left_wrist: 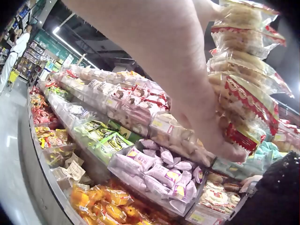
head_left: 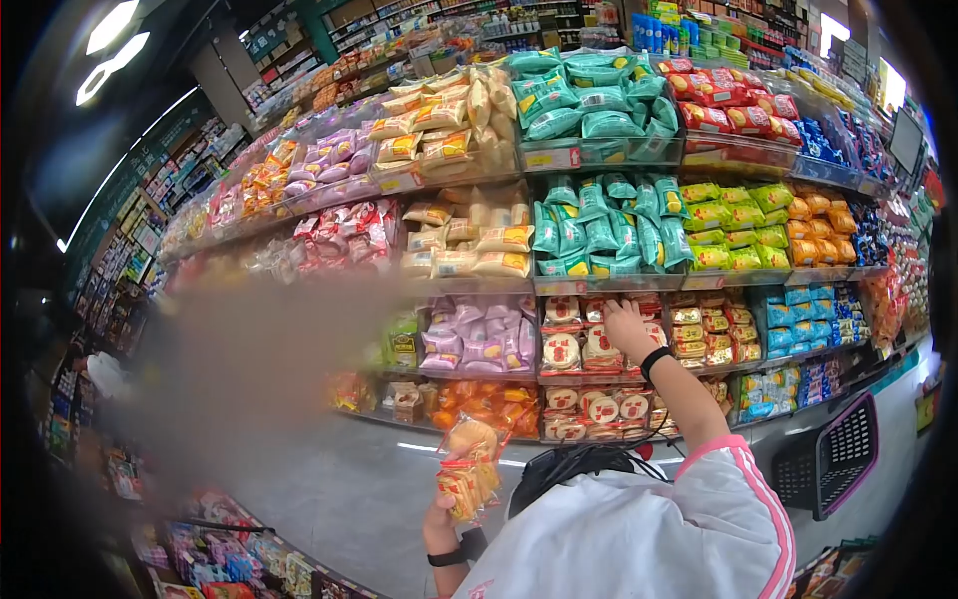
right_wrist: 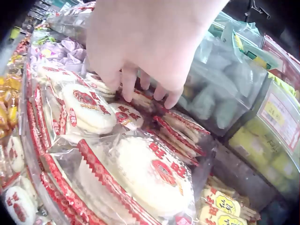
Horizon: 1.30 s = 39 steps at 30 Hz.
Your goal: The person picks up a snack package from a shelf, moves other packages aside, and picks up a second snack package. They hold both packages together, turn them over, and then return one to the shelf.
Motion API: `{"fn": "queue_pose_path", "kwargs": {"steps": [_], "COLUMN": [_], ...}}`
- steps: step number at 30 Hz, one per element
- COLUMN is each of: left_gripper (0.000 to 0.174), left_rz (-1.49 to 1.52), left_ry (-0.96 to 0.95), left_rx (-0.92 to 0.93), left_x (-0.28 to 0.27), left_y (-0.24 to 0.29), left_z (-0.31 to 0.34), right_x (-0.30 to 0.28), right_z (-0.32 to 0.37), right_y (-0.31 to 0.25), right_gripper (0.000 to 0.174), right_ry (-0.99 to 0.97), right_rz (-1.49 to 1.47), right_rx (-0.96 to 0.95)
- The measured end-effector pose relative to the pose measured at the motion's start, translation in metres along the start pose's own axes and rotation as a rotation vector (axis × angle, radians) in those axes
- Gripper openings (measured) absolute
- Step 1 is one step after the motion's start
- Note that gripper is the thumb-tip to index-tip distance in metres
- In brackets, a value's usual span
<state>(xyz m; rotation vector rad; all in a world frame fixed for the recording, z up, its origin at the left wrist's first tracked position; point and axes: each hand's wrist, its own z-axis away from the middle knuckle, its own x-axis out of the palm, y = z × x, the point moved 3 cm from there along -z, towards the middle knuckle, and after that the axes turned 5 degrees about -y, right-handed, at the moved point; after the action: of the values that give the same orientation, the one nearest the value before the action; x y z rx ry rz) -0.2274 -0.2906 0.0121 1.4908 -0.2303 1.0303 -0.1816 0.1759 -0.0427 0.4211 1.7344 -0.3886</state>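
Note:
My left hand (head_left: 437, 524) holds a stack of clear-wrapped rice crackers (head_left: 467, 469) in front of the body. In the left wrist view the thumb lies along the lower packs, which have red and white printed edges, and the wrapped stack (left_wrist: 243, 89) rises above it. My right hand (right_wrist: 150, 51) reaches into a shelf bin of round white rice crackers (right_wrist: 152, 173) in clear wrappers with red edges. Its fingers point down, slightly bent and apart, with the tips at the packs (right_wrist: 180, 136) toward the back of the bin. Nothing shows pinched between them.
Clear bins of teal packs (head_left: 604, 235), purple packs (head_left: 479, 334) and gold packs (head_left: 714, 329) surround the cracker bin. A shelf edge (head_left: 609, 285) runs just above the right hand. A black shopping basket (head_left: 828, 454) stands at the right. A blurred shape covers the head view's left.

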Motion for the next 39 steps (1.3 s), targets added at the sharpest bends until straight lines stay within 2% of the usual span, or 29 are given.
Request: {"fn": "queue_pose_path", "kwargs": {"steps": [7,10,13,16,19,22,26,29,35,39], "left_gripper": [0.092,0.092,0.092,0.092,0.092,0.091,0.091,0.091,0.091,0.090], "left_rz": [0.013,0.015,0.007,0.002,0.001,-0.005,0.000,0.005,-0.005,0.010], "left_ry": [0.055,0.055,0.039,0.024,0.012,0.002,0.009,0.038,0.081,0.093], "left_rx": [-0.007,-0.002,0.008,0.010,0.010,0.028,0.048,0.058,0.071,0.006], "left_x": [-0.014,-0.012,-0.006,-0.004,-0.005,-0.002,0.000,-0.004,-0.014,-0.021], "left_y": [-0.008,-0.007,-0.002,0.002,0.005,0.008,0.009,0.005,-0.002,-0.007], "left_z": [0.016,0.013,0.005,0.000,-0.005,-0.009,-0.007,0.004,0.020,0.025], "right_x": [-0.010,-0.012,-0.010,-0.023,-0.015,-0.012,-0.002,0.004,0.020,0.020], "right_z": [0.031,0.041,0.035,0.017,-0.016,-0.035,-0.049,-0.054,-0.058,-0.054], "right_y": [-0.006,-0.003,-0.001,-0.016,-0.037,-0.047,-0.052,-0.055,-0.057,-0.059], "right_gripper": [0.022,0.021,0.020,0.017,0.027,0.034,0.031,0.028,0.030,0.030], "right_ry": [0.033,-0.244,-0.125,0.113,0.048,-0.157,-0.282,-0.310,-0.248,-0.168], "right_rz": [0.090,0.138,-0.005,-0.137,-0.136,-0.123,-0.119,-0.173,-0.174,-0.126], "right_rx": [-0.169,-0.129,-0.039,-0.173,-0.186,-0.183,-0.157,-0.049,-0.070,-0.104]}}
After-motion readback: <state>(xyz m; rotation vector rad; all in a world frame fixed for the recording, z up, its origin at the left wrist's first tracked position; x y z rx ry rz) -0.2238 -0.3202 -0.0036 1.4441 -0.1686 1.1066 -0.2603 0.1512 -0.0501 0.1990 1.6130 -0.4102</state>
